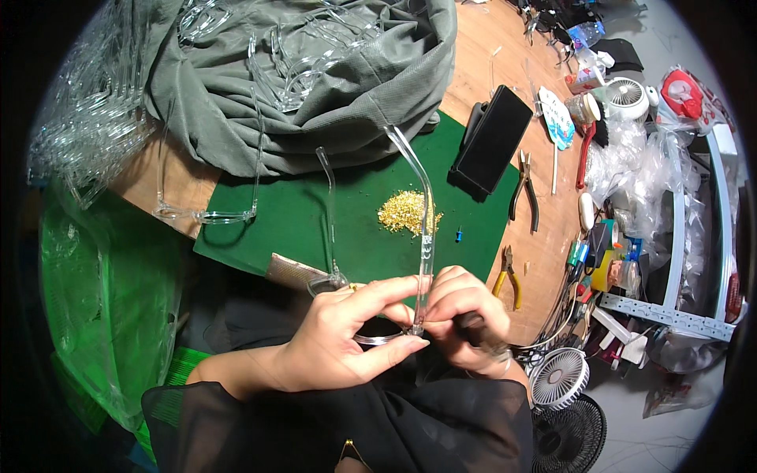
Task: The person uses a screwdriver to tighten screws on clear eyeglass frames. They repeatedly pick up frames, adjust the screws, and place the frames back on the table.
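Observation:
A pair of clear plastic eyeglasses (426, 229) is in my left hand (331, 335), whose fingers and thumb pinch the front near a hinge. Both temples point up and away from me, over the green mat. My right hand (467, 315) is closed against that same hinge, fingertips pressed together. Something dark and blurred lies in its palm, too smeared to name. Part of the lens rims is hidden by my fingers. Beyond the hands, a small heap of gold-coloured tiny screws or parts (406, 213) lies on the green mat (300, 206).
A grey cloth (236, 142) holds several clear frames; another pair of glasses (206, 214) rests at its edge. More frames (87, 126) pile up left. A black phone (495, 140), black-handled pliers (523, 193) and yellow-handled cutters (509, 280) lie right. A white fan (559, 377) stands lower right.

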A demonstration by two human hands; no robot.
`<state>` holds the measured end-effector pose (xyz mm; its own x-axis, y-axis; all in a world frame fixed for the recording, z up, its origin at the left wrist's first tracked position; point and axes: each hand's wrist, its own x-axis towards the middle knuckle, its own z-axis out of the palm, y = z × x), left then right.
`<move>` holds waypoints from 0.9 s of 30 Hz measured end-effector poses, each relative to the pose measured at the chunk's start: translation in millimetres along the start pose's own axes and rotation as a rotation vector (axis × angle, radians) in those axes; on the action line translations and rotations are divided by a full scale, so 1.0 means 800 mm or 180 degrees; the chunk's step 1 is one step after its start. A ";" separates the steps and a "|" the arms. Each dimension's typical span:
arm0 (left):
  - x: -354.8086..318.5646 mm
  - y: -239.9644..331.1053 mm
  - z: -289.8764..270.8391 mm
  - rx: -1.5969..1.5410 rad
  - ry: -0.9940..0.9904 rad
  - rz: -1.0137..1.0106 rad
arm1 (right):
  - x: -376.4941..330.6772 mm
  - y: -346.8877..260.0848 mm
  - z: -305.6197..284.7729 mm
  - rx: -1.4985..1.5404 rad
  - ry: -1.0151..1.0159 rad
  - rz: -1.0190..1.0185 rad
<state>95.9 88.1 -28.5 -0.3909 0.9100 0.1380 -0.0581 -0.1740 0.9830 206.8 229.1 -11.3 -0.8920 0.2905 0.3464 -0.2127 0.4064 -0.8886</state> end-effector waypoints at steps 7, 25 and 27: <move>-0.008 0.001 0.002 0.0193 0.0005 0.0160 | -0.008 0.017 0.003 0.0440 -0.0071 -0.0375; -0.010 0.001 -0.004 0.0057 -0.0045 0.0220 | 0.003 0.000 0.000 0.0113 -0.0362 -0.0314; -0.010 0.001 -0.007 0.0092 -0.0084 0.0198 | 0.004 0.001 0.001 0.0072 -0.0387 -0.0379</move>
<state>94.0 78.3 -29.8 -0.3686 0.9074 0.2017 -0.0078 -0.2199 0.9755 203.6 229.7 -11.4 -0.9013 0.1341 0.4119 -0.3274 0.4118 -0.8504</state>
